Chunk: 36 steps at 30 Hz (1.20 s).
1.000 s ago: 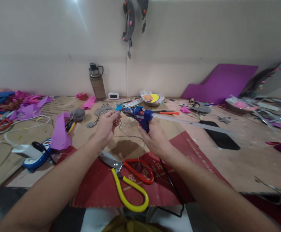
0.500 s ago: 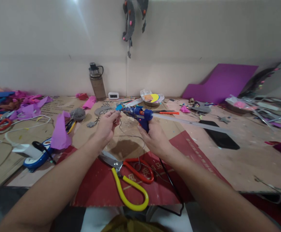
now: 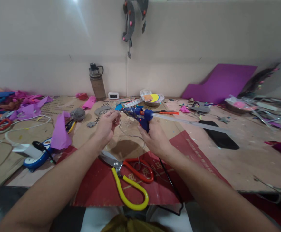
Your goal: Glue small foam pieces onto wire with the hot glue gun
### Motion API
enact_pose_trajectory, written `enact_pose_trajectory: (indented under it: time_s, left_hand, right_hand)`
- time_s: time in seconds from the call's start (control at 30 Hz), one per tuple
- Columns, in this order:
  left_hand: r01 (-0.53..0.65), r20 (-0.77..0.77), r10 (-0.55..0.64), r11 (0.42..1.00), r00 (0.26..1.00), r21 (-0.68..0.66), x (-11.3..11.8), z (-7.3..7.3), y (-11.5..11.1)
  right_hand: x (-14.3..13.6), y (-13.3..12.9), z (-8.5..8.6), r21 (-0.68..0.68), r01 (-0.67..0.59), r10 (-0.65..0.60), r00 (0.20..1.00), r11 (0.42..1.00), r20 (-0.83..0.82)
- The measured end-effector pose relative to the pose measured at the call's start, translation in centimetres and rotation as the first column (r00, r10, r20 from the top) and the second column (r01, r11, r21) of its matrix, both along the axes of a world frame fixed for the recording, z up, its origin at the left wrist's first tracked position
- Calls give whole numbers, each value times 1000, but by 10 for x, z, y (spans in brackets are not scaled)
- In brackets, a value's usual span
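While the L hand pinches a small blue piece betw. thumb & fingertips, the R hand is closed round the grip of a blue glue gun, nozzle directed at or near the piece; actual contact & trigger finger can't be made out. A long, clear glue stick projects from the gun's rear, toward the R. Step in hand, as judged: applying hot glue to the held piece. Next move calls for a steady pinch, fingertips clear of the hot tip, & a light, measured squeeze. Both hands are raised above the work surface. Beneath: red cardboard w/ scissors lying on it, red & yellow handles toward the wearer. Table, R side: black phone. L side: grey yarn ball & white adapter w/ cable. Rear, nr. the wall: bottle, small white clock, bowl of scraps, & purple sheet leaning. A grey crescent-shaped ornament w/ pink & orange dots hangs above.
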<state>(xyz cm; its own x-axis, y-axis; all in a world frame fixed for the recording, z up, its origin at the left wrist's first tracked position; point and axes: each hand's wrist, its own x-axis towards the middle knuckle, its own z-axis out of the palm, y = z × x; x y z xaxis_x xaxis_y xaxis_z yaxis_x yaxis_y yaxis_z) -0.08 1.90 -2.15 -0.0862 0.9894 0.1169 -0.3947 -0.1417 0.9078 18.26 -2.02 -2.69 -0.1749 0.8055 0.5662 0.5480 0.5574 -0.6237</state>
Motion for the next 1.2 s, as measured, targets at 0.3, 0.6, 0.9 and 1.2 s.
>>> enact_pose_trajectory:
  time_s: [0.3, 0.6, 0.9, 1.2]
  left_hand:
    - [-14, 109, 26, 994, 994, -112, -5, -4, 6]
    - [14, 133, -1, 995, 991, -100, -2, -7, 6]
    - [-69, -80, 76, 993, 994, 92, 10, 0, -10]
    - [-153, -281, 241, 942, 929, 300, 13, -8, -15]
  right_hand:
    - [3, -1, 2, -279, -189, 58, 907, 941, -417]
    - [34, 50, -18, -672, -171, -172, 894, 720, -413]
    - [51, 43, -2, -198, 395, -392, 918, 897, 54]
    - [-33, 31, 21, -165, -346, 214, 824, 924, -525]
